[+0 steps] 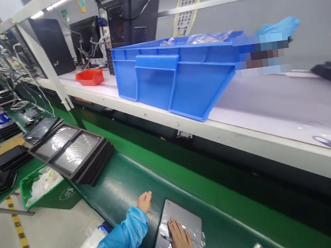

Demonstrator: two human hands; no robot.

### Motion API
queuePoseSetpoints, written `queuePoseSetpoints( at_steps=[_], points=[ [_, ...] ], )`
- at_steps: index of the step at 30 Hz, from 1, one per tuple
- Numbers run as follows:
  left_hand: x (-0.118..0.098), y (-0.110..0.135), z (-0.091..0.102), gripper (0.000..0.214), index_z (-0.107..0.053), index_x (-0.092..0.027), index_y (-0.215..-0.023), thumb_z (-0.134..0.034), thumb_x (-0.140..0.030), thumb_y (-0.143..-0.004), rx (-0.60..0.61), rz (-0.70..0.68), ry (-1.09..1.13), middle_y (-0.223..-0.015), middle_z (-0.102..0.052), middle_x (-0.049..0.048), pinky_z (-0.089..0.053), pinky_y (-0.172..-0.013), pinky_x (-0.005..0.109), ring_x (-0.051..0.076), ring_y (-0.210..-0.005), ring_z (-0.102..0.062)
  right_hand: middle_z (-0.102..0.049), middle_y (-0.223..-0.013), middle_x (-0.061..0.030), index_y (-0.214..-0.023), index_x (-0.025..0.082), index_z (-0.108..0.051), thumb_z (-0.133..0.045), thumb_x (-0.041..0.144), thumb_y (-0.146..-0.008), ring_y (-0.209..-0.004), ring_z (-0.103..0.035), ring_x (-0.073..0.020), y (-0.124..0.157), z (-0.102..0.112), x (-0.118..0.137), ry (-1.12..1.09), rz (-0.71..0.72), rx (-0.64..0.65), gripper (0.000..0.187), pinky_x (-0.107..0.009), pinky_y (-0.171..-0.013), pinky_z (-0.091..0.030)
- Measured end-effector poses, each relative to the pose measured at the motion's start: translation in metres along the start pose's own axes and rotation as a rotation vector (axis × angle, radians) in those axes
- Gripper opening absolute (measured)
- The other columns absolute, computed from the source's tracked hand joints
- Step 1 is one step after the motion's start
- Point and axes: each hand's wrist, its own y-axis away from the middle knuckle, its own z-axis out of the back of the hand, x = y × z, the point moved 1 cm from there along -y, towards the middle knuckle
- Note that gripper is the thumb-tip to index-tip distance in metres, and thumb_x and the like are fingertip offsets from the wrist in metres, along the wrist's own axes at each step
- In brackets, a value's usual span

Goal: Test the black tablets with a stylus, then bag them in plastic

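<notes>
Your right hand lies flat, fingers extended, on a grey tablet in a clear bag on the green belt. Your left hand rests beside the tablet on the belt, fingers curled, holding nothing. A blue crate sits on the shelf above.

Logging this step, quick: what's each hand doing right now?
Left hand: loosely curled, empty, on the green belt.
Right hand: open, flat on the bagged grey device.

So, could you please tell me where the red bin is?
The red bin sits on the white shelf, upper left of the head view, just left of the blue crate.
</notes>
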Motion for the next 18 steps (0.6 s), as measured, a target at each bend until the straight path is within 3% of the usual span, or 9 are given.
queuePoseSetpoints(
  at_steps=[5, 8, 11, 15, 18],
  points=[
    [-0.009, 0.000, -0.007, 0.043, -0.051, -0.015, -0.063, -0.050, -0.046, -0.094, 0.093, -0.025, -0.060, -0.042, -0.033, -0.0099, -0.034, -0.043, 0.021, 0.008, -0.036, -0.036, -0.016, -0.155, 0.0028, -0.147, 0.026, -0.031, -0.024, -0.006, -0.071, -0.144, -0.015, -0.0203, -0.011, 0.029, 0.014, -0.085, -0.065, 0.151, 0.082, -0.048, -0.117, -0.022],
    [-0.017, 0.001, -0.012, 0.039, -0.059, -0.013, -0.074, -0.059, -0.050, -0.086, 0.206, -0.018, -0.122, -0.050, -0.047, -0.0066, -0.038, -0.044, 0.022, 0.008, -0.040, -0.043, -0.020, -0.154, -0.0022, -0.147, 0.022, -0.035, -0.029, -0.006, -0.068, -0.143, -0.020, -0.0248, -0.019, 0.039, 0.017, -0.163, -0.049, 0.142, 0.083, -0.053, -0.114, -0.025],
    [-0.026, 0.000, -0.016, 0.044, -0.060, -0.013, -0.078, -0.063, -0.057, -0.078, 0.276, -0.048, -0.196, -0.057, -0.055, -0.0031, -0.043, -0.046, 0.024, 0.009, -0.043, -0.049, -0.024, -0.154, -0.0021, -0.145, 0.024, -0.037, -0.036, 0.000, -0.075, -0.143, -0.022, -0.0243, -0.023, 0.044, 0.015, -0.219, -0.050, 0.093, 0.074, -0.051, -0.114, -0.026],
    [-0.038, -0.003, -0.021, 0.056, -0.059, -0.017, -0.069, -0.052, -0.072, -0.073, 0.269, -0.157, -0.304, -0.045, -0.044, -0.0050, -0.039, -0.043, 0.026, 0.012, -0.038, -0.045, -0.023, -0.155, -0.0015, -0.146, 0.026, -0.034, -0.036, 0.014, -0.091, -0.144, -0.019, -0.0208, -0.022, 0.053, 0.012, -0.263, -0.072, 0.028, 0.057, -0.048, -0.116, -0.021],
    [-0.044, -0.007, -0.024, 0.060, -0.058, -0.018, -0.064, -0.040, -0.073, -0.080, 0.234, -0.215, -0.396, -0.039, -0.037, -0.0049, -0.037, -0.043, 0.027, 0.014, -0.037, -0.044, -0.022, -0.156, -0.0024, -0.146, 0.026, -0.032, -0.037, 0.020, -0.094, -0.144, -0.016, -0.0203, -0.019, 0.060, 0.012, -0.283, -0.057, 0.018, 0.053, -0.047, -0.116, -0.020]
  ],
)
